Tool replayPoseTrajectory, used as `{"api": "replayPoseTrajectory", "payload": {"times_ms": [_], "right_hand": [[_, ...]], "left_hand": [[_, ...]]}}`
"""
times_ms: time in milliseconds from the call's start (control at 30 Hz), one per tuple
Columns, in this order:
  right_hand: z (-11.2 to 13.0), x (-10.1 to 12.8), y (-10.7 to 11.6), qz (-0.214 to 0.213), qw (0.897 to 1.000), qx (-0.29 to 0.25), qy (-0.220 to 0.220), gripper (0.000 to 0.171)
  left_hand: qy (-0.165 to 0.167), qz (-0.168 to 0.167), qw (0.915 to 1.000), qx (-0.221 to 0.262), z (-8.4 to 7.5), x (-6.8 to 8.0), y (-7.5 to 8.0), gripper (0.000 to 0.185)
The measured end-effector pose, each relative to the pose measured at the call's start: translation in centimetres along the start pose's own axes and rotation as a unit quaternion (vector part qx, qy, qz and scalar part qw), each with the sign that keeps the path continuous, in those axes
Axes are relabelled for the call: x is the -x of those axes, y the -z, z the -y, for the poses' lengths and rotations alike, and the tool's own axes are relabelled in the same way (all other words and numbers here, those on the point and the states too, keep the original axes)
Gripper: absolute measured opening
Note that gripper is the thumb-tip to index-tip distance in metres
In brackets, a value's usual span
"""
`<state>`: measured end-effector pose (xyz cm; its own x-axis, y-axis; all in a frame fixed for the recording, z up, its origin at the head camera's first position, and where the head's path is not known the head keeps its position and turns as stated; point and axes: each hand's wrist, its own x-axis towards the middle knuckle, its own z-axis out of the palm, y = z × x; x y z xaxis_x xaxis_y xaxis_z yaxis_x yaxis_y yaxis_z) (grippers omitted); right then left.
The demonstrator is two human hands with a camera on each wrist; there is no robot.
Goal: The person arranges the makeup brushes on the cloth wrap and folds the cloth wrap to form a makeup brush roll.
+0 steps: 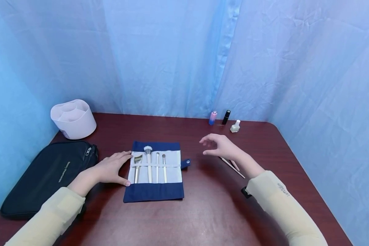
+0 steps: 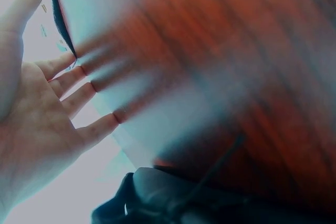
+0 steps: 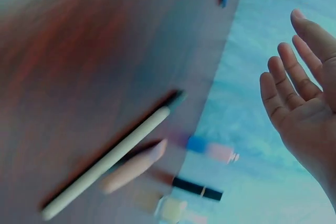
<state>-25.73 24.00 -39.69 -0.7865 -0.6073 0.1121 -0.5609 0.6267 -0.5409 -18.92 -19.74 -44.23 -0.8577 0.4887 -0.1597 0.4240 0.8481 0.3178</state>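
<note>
An unrolled navy brush roll (image 1: 153, 193) lies flat on the table, several makeup brushes (image 1: 149, 167) upright under its pale strap. My left hand (image 1: 112, 167) touches the roll's left edge, thumb and fingers spread. In the left wrist view its fingers (image 2: 79, 98) look straight, gripping nothing. To the right of the roll my right hand (image 1: 222, 147) hovers above the table, fingers loosely bent and holding nothing. Below it, partly hidden, lies a pale-handled brush (image 3: 107, 161). Beside that is a shorter pinkish piece (image 3: 134, 169), blurred, its kind unclear.
A black zipped bag (image 1: 49, 177) lies left, behind it a white divided organizer (image 1: 77, 121). Along the back right stand a pink-blue bottle (image 1: 213, 118), a black tube (image 1: 226, 117) and a nail polish bottle (image 1: 235, 126). Blue curtains (image 1: 160, 61) rise behind the table.
</note>
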Motion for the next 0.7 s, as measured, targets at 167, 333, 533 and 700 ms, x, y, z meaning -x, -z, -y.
{"api": "replayPoseTrajectory", "payload": {"times_ms": [167, 333, 533, 700], "right_hand": [[-1.8, 1.9, -0.1, 0.002, 0.999, 0.033, -0.003, 0.040], [-3.3, 3.4, -0.2, 0.005, 0.998, 0.066, -0.012, 0.037], [-4.5, 3.9, -0.5, 0.007, 0.996, 0.089, -0.014, 0.031], [-5.2, 3.8, -0.7, 0.004, 0.994, 0.103, -0.021, 0.027]], "left_hand": [[-0.002, -0.001, 1.0000, -0.001, 0.2, 0.1, 0.0, 0.107], [-0.005, -0.003, 1.0000, -0.007, 0.3, 0.0, 0.0, 0.107], [-0.002, -0.003, 1.0000, -0.007, 0.2, 0.1, 0.0, 0.107], [0.001, -0.002, 1.0000, -0.007, 0.2, 0.1, 0.0, 0.107]]}}
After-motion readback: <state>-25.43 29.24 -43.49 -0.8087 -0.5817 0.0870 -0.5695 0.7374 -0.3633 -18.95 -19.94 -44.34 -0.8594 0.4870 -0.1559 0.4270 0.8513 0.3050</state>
